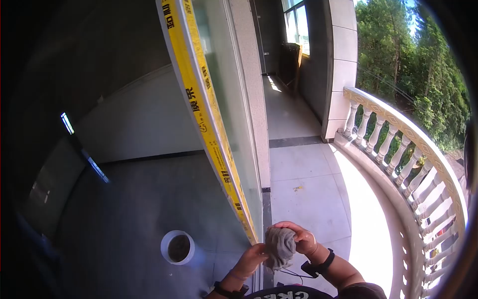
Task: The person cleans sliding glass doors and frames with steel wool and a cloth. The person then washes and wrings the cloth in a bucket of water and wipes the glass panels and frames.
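Note:
A grey, bunched-up cloth point(280, 247) is held between my two hands, low in the view. My left hand point(253, 258) grips its left side, close to the lower end of a door frame point(211, 134) covered in yellow printed tape. From above and the right, my right hand point(303, 238) has its fingers closed round the folds. Parts of the fingers on both hands are hidden by the cloth.
A white bucket point(178, 247) with dark contents stands on the dark floor to the left. Beyond the glass door point(224, 74), a curved balcony balustrade point(408, 132) runs along the right. A dark cable point(294, 273) shows below the cloth.

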Action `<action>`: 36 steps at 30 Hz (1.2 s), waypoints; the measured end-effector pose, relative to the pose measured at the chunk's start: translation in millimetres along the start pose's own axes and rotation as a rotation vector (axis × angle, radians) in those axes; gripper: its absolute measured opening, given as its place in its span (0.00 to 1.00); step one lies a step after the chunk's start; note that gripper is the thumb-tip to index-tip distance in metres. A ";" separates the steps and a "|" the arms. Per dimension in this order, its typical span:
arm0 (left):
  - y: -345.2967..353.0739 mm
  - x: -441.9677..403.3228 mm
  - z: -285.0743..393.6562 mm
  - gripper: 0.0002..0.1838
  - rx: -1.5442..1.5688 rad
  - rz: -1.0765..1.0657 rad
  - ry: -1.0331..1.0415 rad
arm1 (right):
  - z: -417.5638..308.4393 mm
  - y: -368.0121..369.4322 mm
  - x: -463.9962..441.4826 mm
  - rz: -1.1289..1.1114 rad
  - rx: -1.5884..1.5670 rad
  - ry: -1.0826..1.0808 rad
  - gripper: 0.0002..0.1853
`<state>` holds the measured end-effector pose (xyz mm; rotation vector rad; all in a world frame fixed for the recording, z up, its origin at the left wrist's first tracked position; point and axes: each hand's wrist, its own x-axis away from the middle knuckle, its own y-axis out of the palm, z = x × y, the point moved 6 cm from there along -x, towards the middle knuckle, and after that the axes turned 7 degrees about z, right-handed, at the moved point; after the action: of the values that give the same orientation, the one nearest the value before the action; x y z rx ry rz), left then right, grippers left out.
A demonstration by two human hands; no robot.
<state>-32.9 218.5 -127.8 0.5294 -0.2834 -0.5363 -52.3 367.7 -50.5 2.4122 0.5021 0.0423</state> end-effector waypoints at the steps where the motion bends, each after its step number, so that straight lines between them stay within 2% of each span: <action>1: 31.2 -15.4 -0.8 0.19 -0.075 -0.017 -0.079 | -25.4 -14.9 19.2 0.059 -0.009 -0.055 0.36; 2: 60.4 -28.0 4.5 0.19 -0.125 -0.072 -0.082 | -39.3 -28.9 37.6 0.056 -0.011 -0.047 0.36; 3: 86.5 -39.8 7.7 0.19 -0.173 -0.126 -0.086 | -53.7 -49.5 55.5 0.158 -0.030 -0.076 0.36; 4: 105.5 -53.8 9.4 0.19 -0.173 -0.116 -0.081 | -66.9 -70.3 69.9 0.255 -0.048 -0.107 0.35; 5: 122.6 -67.6 12.4 0.17 -0.184 -0.116 -0.047 | -73.6 -86.1 79.5 0.243 -0.052 -0.101 0.35; 7: 140.9 -90.9 9.1 0.16 -0.199 -0.105 -0.017 | -82.4 -128.7 101.4 0.431 0.260 -0.228 0.27; 8: 142.2 -107.6 2.1 0.13 -0.211 -0.103 -0.057 | -85.5 -147.6 111.7 0.420 0.253 -0.225 0.27; 10: 167.1 -129.4 19.3 0.10 -0.125 -0.056 -0.066 | -87.5 -195.7 127.0 0.666 0.484 -0.117 0.17; 11: 175.0 -140.9 26.5 0.10 -0.127 -0.049 -0.056 | -89.0 -199.8 123.1 0.654 0.485 -0.118 0.17; 14: 193.7 -174.1 42.9 0.08 0.003 -0.153 -0.039 | -115.2 -198.3 109.9 0.677 0.626 -0.282 0.06; 15: 193.7 -181.4 46.3 0.08 0.004 -0.150 -0.034 | -121.7 -202.0 100.5 0.671 0.628 -0.282 0.06; 18: 178.0 -210.5 63.3 0.09 0.023 -0.130 0.060 | -157.3 -226.4 74.9 0.888 0.596 -0.425 0.06; 19: 164.1 -220.9 64.2 0.10 -0.075 -0.158 0.118 | -170.3 -241.2 66.4 0.915 0.590 -0.580 0.07; 22: 134.9 -250.4 71.4 0.11 -0.212 -0.150 0.214 | -205.7 -231.3 17.2 0.853 0.669 -0.704 0.07; 24: 119.3 -271.2 71.0 0.11 -0.261 -0.122 0.233 | -205.0 -237.9 -22.9 0.753 0.308 -0.477 0.06; 25: 105.9 -284.9 76.6 0.12 -0.298 0.025 0.367 | -212.3 -230.8 -37.6 0.758 0.304 -0.474 0.06; 26: 88.8 -294.7 79.6 0.13 -0.333 0.174 0.499 | -225.6 -214.1 -48.4 0.710 0.335 -0.586 0.06; 27: 60.4 -310.8 67.0 0.15 -0.400 0.216 0.478 | -236.8 -203.4 -57.9 0.661 0.364 -0.697 0.06; 28: 49.0 -318.7 57.9 0.16 -0.391 0.254 0.343 | -238.9 -205.6 -74.9 0.626 0.402 -0.730 0.07; 29: 38.3 -322.7 47.3 0.18 -0.380 0.293 0.206 | -238.5 -208.5 -95.4 0.598 0.429 -0.569 0.08; 30: 33.9 -324.8 44.0 0.18 -0.378 0.295 0.196 | -230.3 -221.1 -118.0 0.576 0.433 -0.437 0.08; 31: 33.1 -330.0 29.2 0.22 -0.183 0.234 -0.043 | -225.3 -225.0 -139.1 0.544 0.440 -0.306 0.08; 32: 35.7 -336.6 19.0 0.25 0.012 0.166 -0.266 | -227.9 -224.6 -149.3 0.532 0.448 -0.308 0.08; 33: 33.0 -344.4 23.3 0.25 0.015 0.169 -0.249 | -229.5 -217.2 -161.3 0.472 0.463 -0.369 0.08; 35: 31.4 -346.0 28.5 0.34 0.079 0.175 -0.151 | -230.4 -195.2 -179.4 0.399 0.475 -0.410 0.08; 36: 24.1 -355.8 28.8 0.35 0.108 0.171 -0.128 | -238.7 -183.3 -190.1 0.352 0.499 -0.479 0.09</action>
<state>-327.9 420.7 -133.2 0.5706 -0.4773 -0.3907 -328.9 572.4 40.3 2.8333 -0.1573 -0.5546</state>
